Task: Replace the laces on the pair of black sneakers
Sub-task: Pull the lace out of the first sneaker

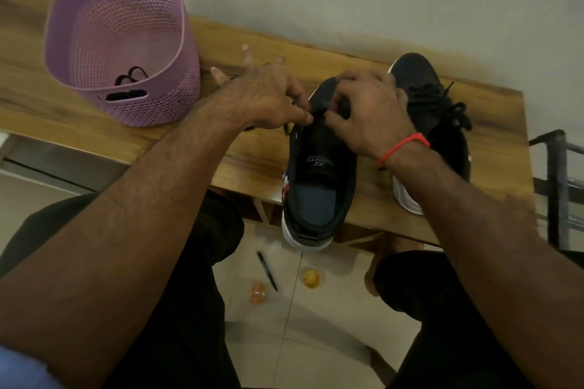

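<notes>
— Position of the task items?

— We find two black sneakers on the wooden table (363, 73). The near sneaker (319, 186) stands toe away from the person, its heel overhanging the table's front edge; its tongue is exposed and we see no lace through the visible eyelets. The second sneaker (433, 104) lies just beside it on the right, partly behind the right forearm, and carries a black lace (455, 107) (loosely tied, ends spilling to the right).

— And the hands?

— Both are at the forward part of the near sneaker. The left hand (265, 95) has thumb and forefinger closed in a pinch at the shoe's left edge, the other fingers spread out over the table. A dark strand (286, 128) shows just below it — we cannot tell whether the pinch holds it or the shoe's edge. The right hand (369, 107) is curled over the upper, fingertips pinching the material by the tongue; a red wristband (407, 144) sits on that wrist.

— Anything else on record?

— A purple perforated basket (94, 41) stands at the table's left, well apart from the shoes, with black laces (131, 76) lying inside. On the floor below — a pen (267, 275) and two small orange-yellow objects we cannot identify.
</notes>
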`<state>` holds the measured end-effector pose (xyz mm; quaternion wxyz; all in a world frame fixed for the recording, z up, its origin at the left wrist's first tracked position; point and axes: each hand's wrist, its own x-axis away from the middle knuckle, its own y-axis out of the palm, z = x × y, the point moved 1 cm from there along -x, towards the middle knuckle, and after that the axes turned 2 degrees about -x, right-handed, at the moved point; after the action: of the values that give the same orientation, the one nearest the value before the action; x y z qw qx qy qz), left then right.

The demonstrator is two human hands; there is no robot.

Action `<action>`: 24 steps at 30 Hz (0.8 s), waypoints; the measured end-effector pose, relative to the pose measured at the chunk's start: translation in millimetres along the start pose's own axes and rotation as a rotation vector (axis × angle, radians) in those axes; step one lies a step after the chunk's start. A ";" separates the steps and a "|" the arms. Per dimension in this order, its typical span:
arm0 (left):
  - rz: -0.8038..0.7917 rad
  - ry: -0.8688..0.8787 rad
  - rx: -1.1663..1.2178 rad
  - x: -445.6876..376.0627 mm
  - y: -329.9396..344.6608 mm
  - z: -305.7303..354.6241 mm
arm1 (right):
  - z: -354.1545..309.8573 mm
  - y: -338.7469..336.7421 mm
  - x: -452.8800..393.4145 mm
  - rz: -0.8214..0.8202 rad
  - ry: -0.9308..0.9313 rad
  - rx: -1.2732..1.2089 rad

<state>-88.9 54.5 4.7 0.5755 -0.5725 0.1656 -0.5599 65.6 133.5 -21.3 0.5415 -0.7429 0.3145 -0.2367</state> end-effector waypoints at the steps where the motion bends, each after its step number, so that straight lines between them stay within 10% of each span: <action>1: -0.001 0.000 0.001 0.0 -0.1 0.1 | 5.6 -3.8 -2.9 0.066 0.028 -0.001; 5: 0.004 0.003 0.002 -0.1 0.1 1.2 | 23.7 -14.9 -7.5 0.235 0.123 -0.083; 11: 0.005 -0.002 -0.010 0.9 -1.4 0.9 | -1.6 4.7 1.7 -0.039 -0.025 0.003; 24: -0.008 0.028 0.028 -3.1 0.1 -2.8 | 32.4 -25.7 -13.8 0.398 0.153 -0.239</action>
<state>-92.2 55.8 2.4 0.5788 -0.5571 0.1637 -0.5726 83.9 170.3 -6.8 0.4606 -0.7049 0.5203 -0.1420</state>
